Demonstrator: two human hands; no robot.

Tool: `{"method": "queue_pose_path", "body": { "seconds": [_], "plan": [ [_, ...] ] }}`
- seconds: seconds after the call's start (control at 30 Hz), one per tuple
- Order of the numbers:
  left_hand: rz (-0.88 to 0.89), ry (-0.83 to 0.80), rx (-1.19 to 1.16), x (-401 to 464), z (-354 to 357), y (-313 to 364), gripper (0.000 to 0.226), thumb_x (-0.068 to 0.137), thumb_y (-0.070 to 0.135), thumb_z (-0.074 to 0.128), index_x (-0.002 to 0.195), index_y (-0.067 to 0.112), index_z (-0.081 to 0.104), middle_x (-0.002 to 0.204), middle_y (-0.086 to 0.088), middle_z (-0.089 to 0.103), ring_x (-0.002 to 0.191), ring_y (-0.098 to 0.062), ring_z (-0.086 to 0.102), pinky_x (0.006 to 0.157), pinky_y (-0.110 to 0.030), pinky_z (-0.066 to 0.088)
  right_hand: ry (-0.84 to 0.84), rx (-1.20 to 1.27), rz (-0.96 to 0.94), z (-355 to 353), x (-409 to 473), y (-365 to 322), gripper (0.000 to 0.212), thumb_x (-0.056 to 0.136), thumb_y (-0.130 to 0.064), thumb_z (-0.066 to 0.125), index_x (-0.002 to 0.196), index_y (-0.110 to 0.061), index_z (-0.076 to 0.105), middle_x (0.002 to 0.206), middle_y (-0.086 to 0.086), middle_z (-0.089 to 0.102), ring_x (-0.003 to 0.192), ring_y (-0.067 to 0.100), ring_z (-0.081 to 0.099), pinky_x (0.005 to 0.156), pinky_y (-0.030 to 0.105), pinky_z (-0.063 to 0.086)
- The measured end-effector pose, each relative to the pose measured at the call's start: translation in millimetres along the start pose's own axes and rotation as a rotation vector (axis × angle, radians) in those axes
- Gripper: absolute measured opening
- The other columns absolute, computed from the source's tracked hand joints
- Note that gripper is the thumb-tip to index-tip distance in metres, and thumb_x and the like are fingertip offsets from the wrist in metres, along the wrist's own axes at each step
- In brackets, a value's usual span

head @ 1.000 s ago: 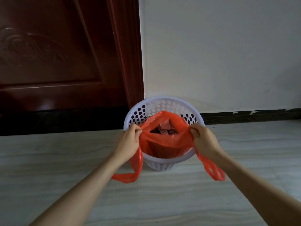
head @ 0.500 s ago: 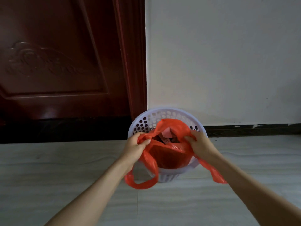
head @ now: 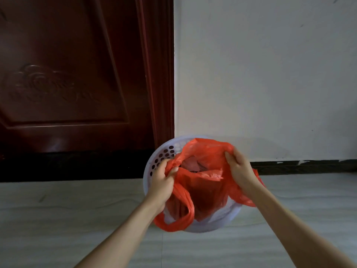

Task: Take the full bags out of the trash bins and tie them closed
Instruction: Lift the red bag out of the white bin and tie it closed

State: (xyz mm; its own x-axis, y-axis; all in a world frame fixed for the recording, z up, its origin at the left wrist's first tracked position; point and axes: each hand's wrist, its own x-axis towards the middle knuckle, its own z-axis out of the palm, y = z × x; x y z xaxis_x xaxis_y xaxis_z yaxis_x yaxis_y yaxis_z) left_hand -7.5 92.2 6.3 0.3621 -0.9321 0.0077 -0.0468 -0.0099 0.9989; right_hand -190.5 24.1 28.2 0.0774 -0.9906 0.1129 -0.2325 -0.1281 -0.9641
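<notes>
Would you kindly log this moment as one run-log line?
left hand: grips orange plastic bag rim | right hand: grips rim | bag: in white perforated plastic bin, untied

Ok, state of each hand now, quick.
Left hand: closed on the red bag rim.
Right hand: closed on the bag's opposite rim.

Wall [head: 270, 74] and door [head: 77, 74] close behind bin [head: 154, 157]; floor [head: 58, 219] open.

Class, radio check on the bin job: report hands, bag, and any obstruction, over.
Left hand and right hand each grip the red bag's rim. Bag partly lifted inside the white bin, mouth open, untied. Nothing in the way, over.
</notes>
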Motion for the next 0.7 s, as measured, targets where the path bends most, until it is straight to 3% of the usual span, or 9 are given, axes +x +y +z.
{"method": "queue_pose_path", "body": {
  "seconds": [0.1,0.2,0.27,0.37,0.43,0.57,0.7],
  "plan": [
    [-0.027,0.081,-0.054,5,0,-1,0.019,0.093,0.008,0.05,0.106,0.016,0.061,0.1,-0.002,0.067,0.093,-0.015,0.061,0.088,-0.03,0.047,-0.012,-0.404,-0.202,-7,4,7,0.022,0.095,-0.005,0.04,0.076,-0.013,0.048,0.075,0.01,0.053,0.071,0.018,0.048,0.065,0.03,0.036],
    [-0.113,0.202,-0.188,9,-3,-3,0.015,0.093,0.007,0.05,0.102,0.015,0.059,0.099,-0.007,0.064,0.084,-0.017,0.06,0.079,-0.029,0.049,0.088,-0.45,-0.226,-12,5,21,0.029,0.087,-0.018,0.033,0.085,0.004,0.052,0.082,0.019,0.05,0.074,0.023,0.045,0.065,0.03,0.028],
    [-0.068,0.27,-0.07,11,-7,-6,0.017,0.093,0.007,0.048,0.103,0.017,0.058,0.101,-0.007,0.062,0.087,-0.018,0.06,0.079,-0.027,0.047,0.174,-0.386,-0.176,-18,5,29,0.029,0.089,-0.018,0.032,0.084,0.003,0.051,0.082,0.016,0.045,0.076,0.023,0.042,0.066,0.024,0.024],
    [0.052,0.287,0.232,8,-17,-16,0.023,0.094,0.006,0.045,0.113,0.007,0.057,0.112,-0.01,0.06,0.105,-0.022,0.056,0.089,-0.021,0.037,0.23,-0.266,-0.042,-25,-1,39,0.02,0.097,-0.006,0.035,0.085,-0.001,0.05,0.075,0.008,0.049,0.075,0.023,0.044,0.063,0.026,0.027],
    [0.102,0.265,0.392,5,-24,-23,0.026,0.093,0.003,0.044,0.117,0.003,0.056,0.115,-0.013,0.059,0.108,-0.023,0.054,0.087,-0.014,0.031,0.242,-0.181,0.025,-25,-8,44,0.02,0.097,-0.004,0.035,0.089,-0.002,0.053,0.074,0.004,0.051,0.073,0.02,0.044,0.059,0.029,0.029],
    [0.231,0.227,0.601,2,-36,-29,0.021,0.09,-0.002,0.047,0.105,-0.004,0.062,0.1,-0.019,0.059,0.095,-0.032,0.058,0.078,-0.013,0.031,0.26,0.138,0.167,-11,-8,41,0.027,0.098,-0.013,0.038,0.078,-0.017,0.055,0.064,-0.002,0.05,0.057,0.003,0.046,0.052,0.018,0.04],
    [0.301,0.24,0.698,2,-47,-32,0.016,0.09,0.001,0.048,0.096,-0.004,0.062,0.094,-0.018,0.061,0.088,-0.034,0.061,0.078,-0.026,0.04,0.191,0.509,0.388,-4,-12,40,0.028,0.097,-0.012,0.039,0.08,-0.02,0.059,0.051,-0.011,0.063,0.047,0.001,0.058,0.047,0.013,0.048]
  ]
}}
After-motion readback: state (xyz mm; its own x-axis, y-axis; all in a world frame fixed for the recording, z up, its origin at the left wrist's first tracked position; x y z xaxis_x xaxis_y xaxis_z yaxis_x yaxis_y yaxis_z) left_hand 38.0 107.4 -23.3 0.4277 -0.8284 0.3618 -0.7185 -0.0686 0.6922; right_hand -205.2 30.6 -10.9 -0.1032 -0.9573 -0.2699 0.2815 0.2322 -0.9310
